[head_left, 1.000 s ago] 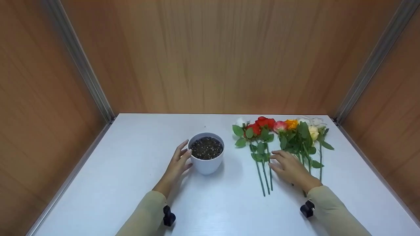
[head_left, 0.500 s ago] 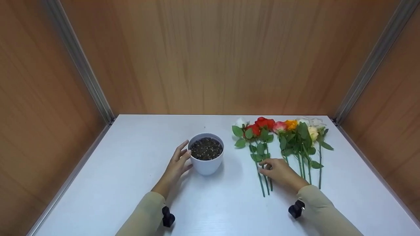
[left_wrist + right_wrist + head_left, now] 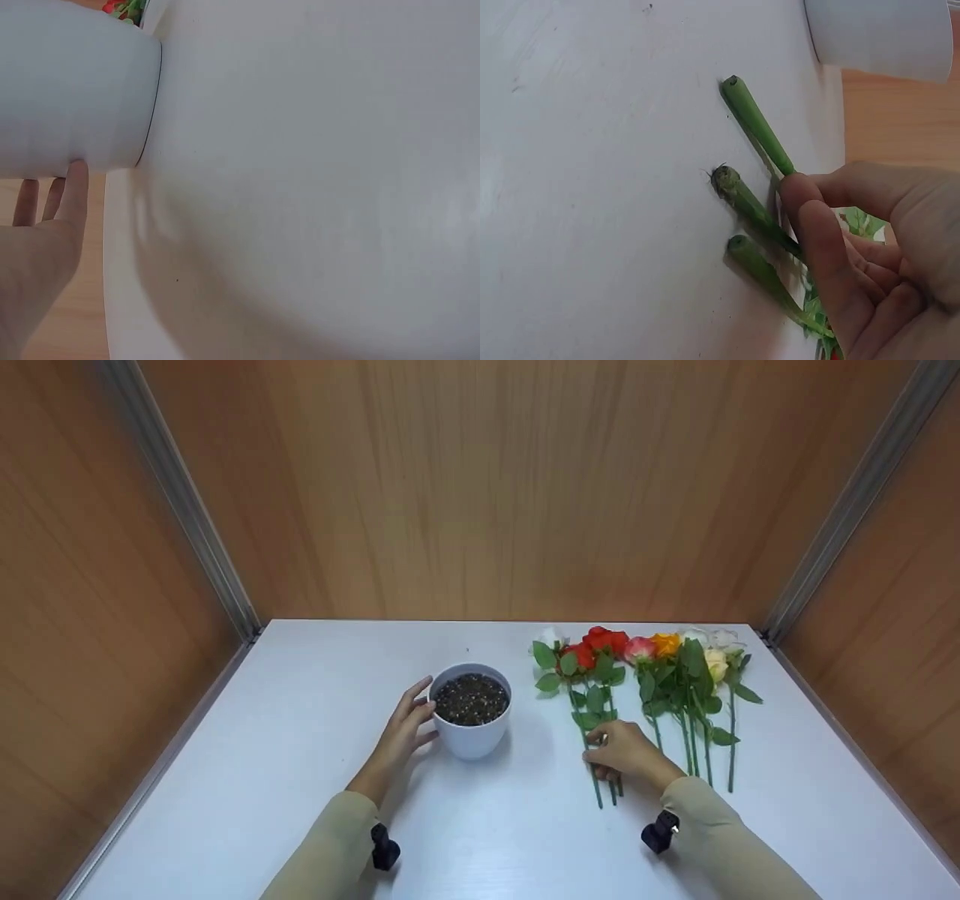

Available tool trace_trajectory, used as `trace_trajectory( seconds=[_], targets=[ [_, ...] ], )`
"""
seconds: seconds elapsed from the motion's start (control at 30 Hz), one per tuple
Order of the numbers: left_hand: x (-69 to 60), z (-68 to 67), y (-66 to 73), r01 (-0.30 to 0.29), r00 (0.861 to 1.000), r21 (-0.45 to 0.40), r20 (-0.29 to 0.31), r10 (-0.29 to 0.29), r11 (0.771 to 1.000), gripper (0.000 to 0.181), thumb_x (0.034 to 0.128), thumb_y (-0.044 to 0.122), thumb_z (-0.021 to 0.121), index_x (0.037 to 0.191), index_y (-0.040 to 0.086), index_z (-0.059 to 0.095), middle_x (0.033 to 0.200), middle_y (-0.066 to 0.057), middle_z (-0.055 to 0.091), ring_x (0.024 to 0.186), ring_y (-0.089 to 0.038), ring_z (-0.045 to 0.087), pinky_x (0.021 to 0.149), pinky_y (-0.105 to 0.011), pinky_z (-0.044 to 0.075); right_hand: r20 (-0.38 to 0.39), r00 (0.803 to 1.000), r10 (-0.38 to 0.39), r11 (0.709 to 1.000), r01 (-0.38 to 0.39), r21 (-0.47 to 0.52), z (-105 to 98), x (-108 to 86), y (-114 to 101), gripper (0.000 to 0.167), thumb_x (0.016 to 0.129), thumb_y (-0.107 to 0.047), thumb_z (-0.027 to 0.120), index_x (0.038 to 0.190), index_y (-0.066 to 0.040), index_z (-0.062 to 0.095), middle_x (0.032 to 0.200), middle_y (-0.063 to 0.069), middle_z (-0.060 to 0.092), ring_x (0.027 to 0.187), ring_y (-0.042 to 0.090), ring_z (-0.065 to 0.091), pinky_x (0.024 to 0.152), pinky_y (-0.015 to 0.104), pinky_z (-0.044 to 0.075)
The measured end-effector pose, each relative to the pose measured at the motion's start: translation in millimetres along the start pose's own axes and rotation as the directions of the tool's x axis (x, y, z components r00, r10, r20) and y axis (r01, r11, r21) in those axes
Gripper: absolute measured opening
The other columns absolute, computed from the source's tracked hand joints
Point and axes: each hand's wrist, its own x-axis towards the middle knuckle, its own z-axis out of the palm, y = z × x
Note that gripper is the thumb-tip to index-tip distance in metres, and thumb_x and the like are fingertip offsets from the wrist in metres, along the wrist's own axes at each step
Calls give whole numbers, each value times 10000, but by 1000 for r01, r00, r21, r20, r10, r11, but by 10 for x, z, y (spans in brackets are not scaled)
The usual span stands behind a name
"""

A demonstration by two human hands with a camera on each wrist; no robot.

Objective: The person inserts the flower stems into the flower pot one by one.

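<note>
A white pot filled with dark soil stands upright at the table's middle. My left hand touches its left side with spread, relaxed fingers; in the left wrist view the fingertips rest on the pot wall. Right of the pot, my right hand pinches the leftmost stem of a group of flowers with white and red heads. The right wrist view shows thumb and index finger closed on that stem, while two other stems lie beside it, their cut ends on the table.
Farther right lies a second group of flowers with pink, orange, white and yellow heads, stems toward the front. Wooden panels enclose the white table at the back and both sides.
My right hand has moved left from beside the second flower group and its fingers have closed on a stem. The leftmost flower has shifted slightly. My left hand has stayed at the pot.
</note>
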Motion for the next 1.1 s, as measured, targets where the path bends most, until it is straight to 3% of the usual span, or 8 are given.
trace_trajectory(
  seconds=[0.13, 0.3, 0.53, 0.9, 1.1],
  targets=[
    [28, -15, -1, 15, 1000, 13, -3, -15, 1000, 564, 1032, 386, 472, 1567, 276, 330, 1566, -176, 323, 1386, -400, 402, 1051, -535, 457, 13, 1000, 12, 999, -12, 42, -9, 23, 8, 370, 892, -104, 721, 1200, 86, 644, 673, 103, 684, 584, 217, 692, 529, 318, 592],
    [24, -24, -11, 56, 998, 25, 23, -56, 998, 592, 1038, 418, 431, 1591, 281, 268, 1615, -169, 254, 1415, -439, 346, 992, -560, 497, 38, 999, 21, 997, -24, 76, -9, 34, 15, 334, 903, -123, 705, 1163, 78, 650, 705, 114, 688, 612, 216, 696, 553, 322, 599],
    [48, 27, 4, 64, 998, 27, 24, -65, 998, 598, 1035, 419, 405, 1596, 272, 257, 1606, -177, 283, 1401, -472, 353, 946, -564, 527, 17, 1000, -11, 995, 9, 97, -34, 57, -50, 329, 932, -149, 672, 1189, 54, 652, 733, 100, 684, 622, 221, 683, 576, 351, 603],
    [78, 57, 10, 28, 999, 7, 37, -28, 1000, 587, 1032, 384, 421, 1591, 317, 256, 1612, -167, 277, 1396, -481, 360, 912, -601, 532, -29, 997, -66, 986, 69, 154, -120, 134, -375, 364, 959, -167, 658, 1246, 55, 623, 868, 102, 678, 724, 213, 697, 673, 359, 621],
    [96, 57, 28, 37, 999, 20, 11, -37, 999, 570, 1033, 319, 394, 1586, 259, 272, 1600, -192, 292, 1374, -501, 383, 879, -608, 545, -49, 997, -56, 980, 64, 189, -158, 208, -580, 344, 957, -213, 682, 1218, 7, 642, 894, 117, 666, 742, 233, 696, 700, 317, 619]
  ],
)
